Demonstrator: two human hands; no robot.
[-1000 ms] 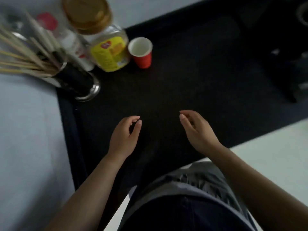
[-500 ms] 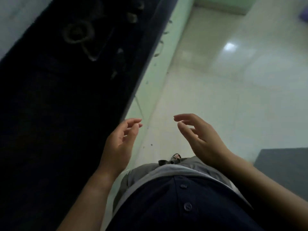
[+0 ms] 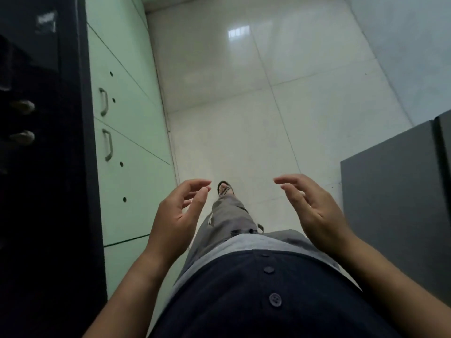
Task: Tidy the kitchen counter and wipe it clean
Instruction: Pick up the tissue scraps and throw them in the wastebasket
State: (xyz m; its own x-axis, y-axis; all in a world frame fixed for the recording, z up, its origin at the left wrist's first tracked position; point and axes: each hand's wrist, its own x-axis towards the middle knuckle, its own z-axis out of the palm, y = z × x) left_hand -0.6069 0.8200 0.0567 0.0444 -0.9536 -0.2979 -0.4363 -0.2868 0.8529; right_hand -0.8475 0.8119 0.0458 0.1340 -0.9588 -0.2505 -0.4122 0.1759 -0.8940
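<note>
The black kitchen counter [image 3: 44, 191] runs down the left edge of the view, dark and seen from the side. Two small roundish knobs [image 3: 20, 107] show on it, too dim to identify. My left hand [image 3: 178, 215] hangs in front of my waist, empty, fingers loosely apart, to the right of the counter's edge. My right hand [image 3: 314, 211] is level with it, also empty and spread, palm facing left. Both hands are over the floor, touching nothing.
Pale green cabinet doors [image 3: 127, 132] with metal handles [image 3: 103, 102] sit under the counter. A glossy white tiled floor [image 3: 244, 93] stretches ahead, my sandalled foot [image 3: 225, 189] stepping onto it. A grey cabinet or appliance [image 3: 395, 203] stands at the right.
The view has swung right, away from the counter with its bottles and red cup, toward the floor. My hands stay empty in front of me; a leg steps forward.
</note>
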